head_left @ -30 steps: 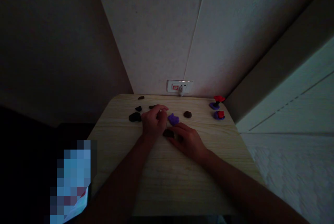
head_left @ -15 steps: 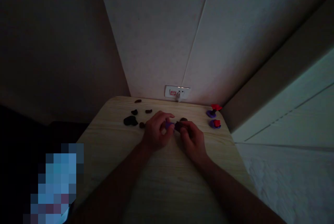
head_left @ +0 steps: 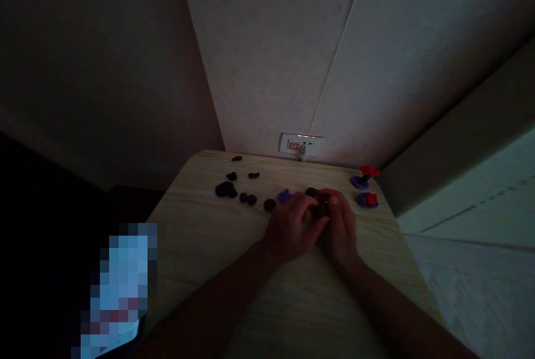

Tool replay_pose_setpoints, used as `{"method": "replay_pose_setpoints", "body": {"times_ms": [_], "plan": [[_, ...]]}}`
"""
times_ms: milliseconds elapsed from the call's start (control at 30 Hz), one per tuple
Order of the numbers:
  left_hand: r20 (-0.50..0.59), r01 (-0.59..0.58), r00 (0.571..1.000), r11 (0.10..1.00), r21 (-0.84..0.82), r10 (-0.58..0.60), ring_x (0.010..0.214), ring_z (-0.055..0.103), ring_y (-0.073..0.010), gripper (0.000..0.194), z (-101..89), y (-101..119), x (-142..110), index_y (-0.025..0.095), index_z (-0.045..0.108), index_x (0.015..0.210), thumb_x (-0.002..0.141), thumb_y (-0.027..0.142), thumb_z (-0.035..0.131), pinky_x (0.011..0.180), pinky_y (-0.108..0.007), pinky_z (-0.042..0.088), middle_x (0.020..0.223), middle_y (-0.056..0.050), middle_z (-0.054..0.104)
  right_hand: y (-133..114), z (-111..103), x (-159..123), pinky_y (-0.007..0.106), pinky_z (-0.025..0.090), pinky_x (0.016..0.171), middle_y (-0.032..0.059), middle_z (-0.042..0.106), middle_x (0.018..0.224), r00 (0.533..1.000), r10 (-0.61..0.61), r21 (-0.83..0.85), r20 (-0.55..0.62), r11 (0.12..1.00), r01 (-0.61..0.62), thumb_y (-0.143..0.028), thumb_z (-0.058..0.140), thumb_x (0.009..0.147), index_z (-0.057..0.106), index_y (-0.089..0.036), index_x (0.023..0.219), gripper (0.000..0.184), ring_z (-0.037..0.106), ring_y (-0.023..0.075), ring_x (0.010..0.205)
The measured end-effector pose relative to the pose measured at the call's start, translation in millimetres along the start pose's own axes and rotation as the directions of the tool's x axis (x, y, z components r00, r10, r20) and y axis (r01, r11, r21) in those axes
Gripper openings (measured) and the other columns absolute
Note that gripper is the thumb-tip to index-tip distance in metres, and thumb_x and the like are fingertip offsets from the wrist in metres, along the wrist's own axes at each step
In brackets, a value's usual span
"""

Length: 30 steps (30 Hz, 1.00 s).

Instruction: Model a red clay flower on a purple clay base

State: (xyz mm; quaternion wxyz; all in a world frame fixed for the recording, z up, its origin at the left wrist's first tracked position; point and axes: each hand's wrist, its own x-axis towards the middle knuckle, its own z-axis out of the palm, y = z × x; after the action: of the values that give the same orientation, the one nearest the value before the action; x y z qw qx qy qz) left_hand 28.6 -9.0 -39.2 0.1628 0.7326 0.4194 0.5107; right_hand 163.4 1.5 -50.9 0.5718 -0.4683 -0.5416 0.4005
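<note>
My left hand [head_left: 290,228] and my right hand [head_left: 341,231] meet over the table. Between their fingertips is a dark brown lump [head_left: 321,209], which looks like modelling clay; the fingers hide much of it. Just beyond my left knuckles lies a crumpled purple piece [head_left: 285,196] of the same sort of stuff. A round brown lump [head_left: 270,205] sits left of my left hand, and another dark lump [head_left: 311,192] is behind the fingers. Farther left are two small dark balls [head_left: 248,199] and a larger black lump [head_left: 226,189].
At the table's [head_left: 301,297] right edge stand a red flower shape [head_left: 370,171] on a purple base and a purple cup shape [head_left: 368,200] with red inside. Several small dark bits lie at the back left. A wall socket [head_left: 301,145] holds a plug. A blurred-out bright screen [head_left: 121,286] is lower left.
My left hand has let go of the purple piece, which now lies on the table, and has moved right to the brown lump at my right hand. The view has shifted slightly left.
</note>
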Motion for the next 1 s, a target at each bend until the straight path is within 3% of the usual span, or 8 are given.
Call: {"method": "replay_pose_setpoints", "body": {"times_ms": [100,200,333,433,667,767,900,1000], "plan": [[0.001,0.024,1.000,0.997,-0.072,-0.024,0.073,0.062,-0.0174,0.017,12.0,12,-6,0.020,0.056,0.098,0.089,0.033,0.062,0.068,-0.030,0.054,0.087,-0.006,0.067,0,-4,-1,0.029,0.047,0.056,0.0037,0.066,0.076,0.996,0.074,0.041,-0.043,0.997,-0.072,-0.059,0.047,0.097,0.067,-0.021,0.090,0.044,0.057,0.0174,0.064],[0.103,0.109,0.990,0.987,-0.118,-0.097,0.071,0.063,-0.0187,0.020,12.6,15,-7,0.018,0.055,0.101,0.091,0.035,0.057,0.067,-0.032,0.053,0.085,-0.007,0.067,0,-6,-1,0.029,0.042,0.049,0.0007,0.058,0.061,0.991,0.127,0.077,-0.029,0.989,-0.125,-0.061,0.052,0.094,0.064,-0.022,0.077,0.045,0.050,0.0163,0.054],[0.226,0.232,0.952,0.968,-0.097,-0.205,0.071,0.065,-0.0212,0.026,6.4,13,-6,0.017,0.059,0.102,0.094,0.040,0.052,0.067,-0.034,0.051,0.082,-0.007,0.068,1,-5,0,0.029,0.038,0.048,-0.0018,0.049,0.057,0.989,0.149,0.060,-0.016,0.987,-0.148,-0.059,0.055,0.094,0.058,-0.023,0.070,0.044,0.044,0.0152,0.052],[0.268,0.250,0.936,0.967,-0.043,-0.230,0.071,0.064,-0.0217,0.028,5.0,11,-4,0.017,0.062,0.099,0.096,0.042,0.050,0.066,-0.034,0.048,0.081,-0.007,0.069,1,-4,1,0.028,0.036,0.049,-0.0018,0.049,0.058,0.990,0.140,0.029,0.000,0.990,-0.140,-0.057,0.055,0.095,0.056,-0.022,0.070,0.043,0.042,0.0148,0.055],[0.183,0.273,0.952,0.952,-0.142,-0.246,0.059,0.053,-0.0144,0.026,5.1,5,-3,0.019,0.056,0.078,0.097,0.036,0.050,0.060,-0.029,0.035,0.065,0.000,0.057,4,-5,2,0.028,0.037,0.053,-0.0020,0.045,0.063,0.991,0.069,0.003,0.113,0.998,-0.069,-0.056,0.052,0.098,0.053,-0.021,0.069,0.045,0.040,0.0142,0.060],[0.145,0.300,0.951,0.933,-0.201,-0.275,0.055,0.046,-0.0118,0.030,3.8,3,-2,0.020,0.050,0.071,0.097,0.036,0.050,0.057,-0.028,0.031,0.059,0.003,0.049,8,-7,1,0.028,0.033,0.051,-0.0026,0.042,0.061,0.979,0.091,0.007,0.181,0.996,-0.094,-0.057,0.054,0.097,0.051,-0.021,0.067,0.047,0.037,0.0133,0.057],[0.127,0.333,0.943,0.898,-0.287,-0.309,0.054,0.043,-0.0112,0.034,3.3,3,-1,0.019,0.050,0.069,0.097,0.038,0.051,0.054,-0.028,0.029,0.058,0.003,0.046,10,-6,-2,0.026,0.029,0.047,-0.0037,0.039,0.061,0.975,0.145,0.039,0.170,0.987,-0.154,-0.057,0.057,0.096,0.050,-0.020,0.067,0.048,0.033,0.0118,0.056],[0.126,0.363,0.932,0.865,-0.347,-0.340,0.056,0.043,-0.0115,0.035,4.3,2,0,0.019,0.050,0.069,0.098,0.039,0.051,0.055,-0.028,0.030,0.059,0.003,0.047,8,-2,-2,0.025,0.029,0.047,-0.0037,0.041,0.061,0.982,0.118,0.033,0.148,0.992,-0.124,-0.059,0.058,0.095,0.051,-0.020,0.067,0.048,0.034,0.0113,0.056]]}}
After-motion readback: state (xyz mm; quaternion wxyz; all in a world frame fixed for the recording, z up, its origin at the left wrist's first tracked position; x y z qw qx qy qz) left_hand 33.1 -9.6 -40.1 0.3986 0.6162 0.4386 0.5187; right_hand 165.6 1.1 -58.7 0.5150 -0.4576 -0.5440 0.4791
